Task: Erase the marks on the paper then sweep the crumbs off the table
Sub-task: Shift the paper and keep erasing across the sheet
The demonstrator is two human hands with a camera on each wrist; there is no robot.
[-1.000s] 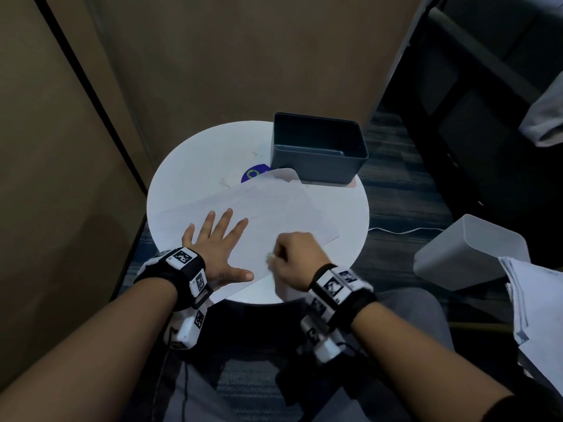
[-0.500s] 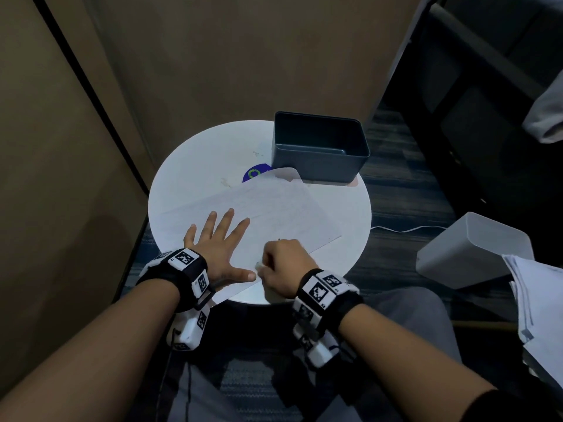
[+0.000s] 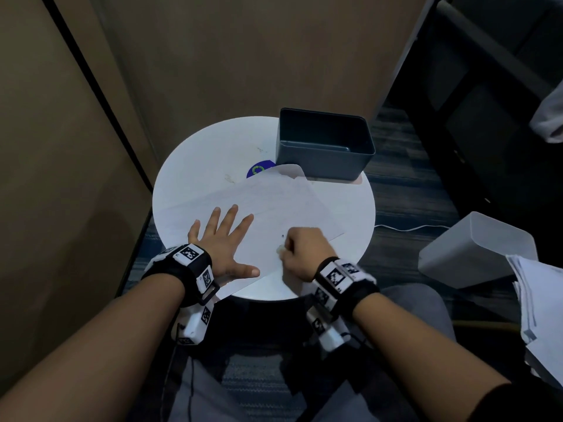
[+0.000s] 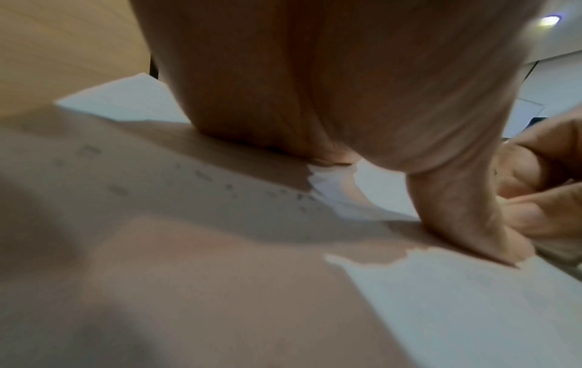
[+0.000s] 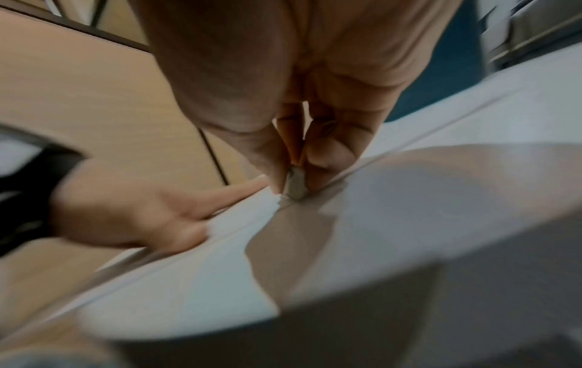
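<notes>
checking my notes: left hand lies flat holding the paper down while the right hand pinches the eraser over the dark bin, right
Not quite. The right hand pinches the eraser on the paper, near its front edge, not over the dark bin; the head view shows it. The left hand does lie flat.

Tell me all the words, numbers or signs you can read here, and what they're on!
No words or numbers can be read.
Blue round sticker on the table: a green ring sign, no letters legible.
Paper: faint marks, too blurred to read, also in the left wrist view.
Wristbands on the left hand and right hand: black-and-white square code tags, no text.
</notes>
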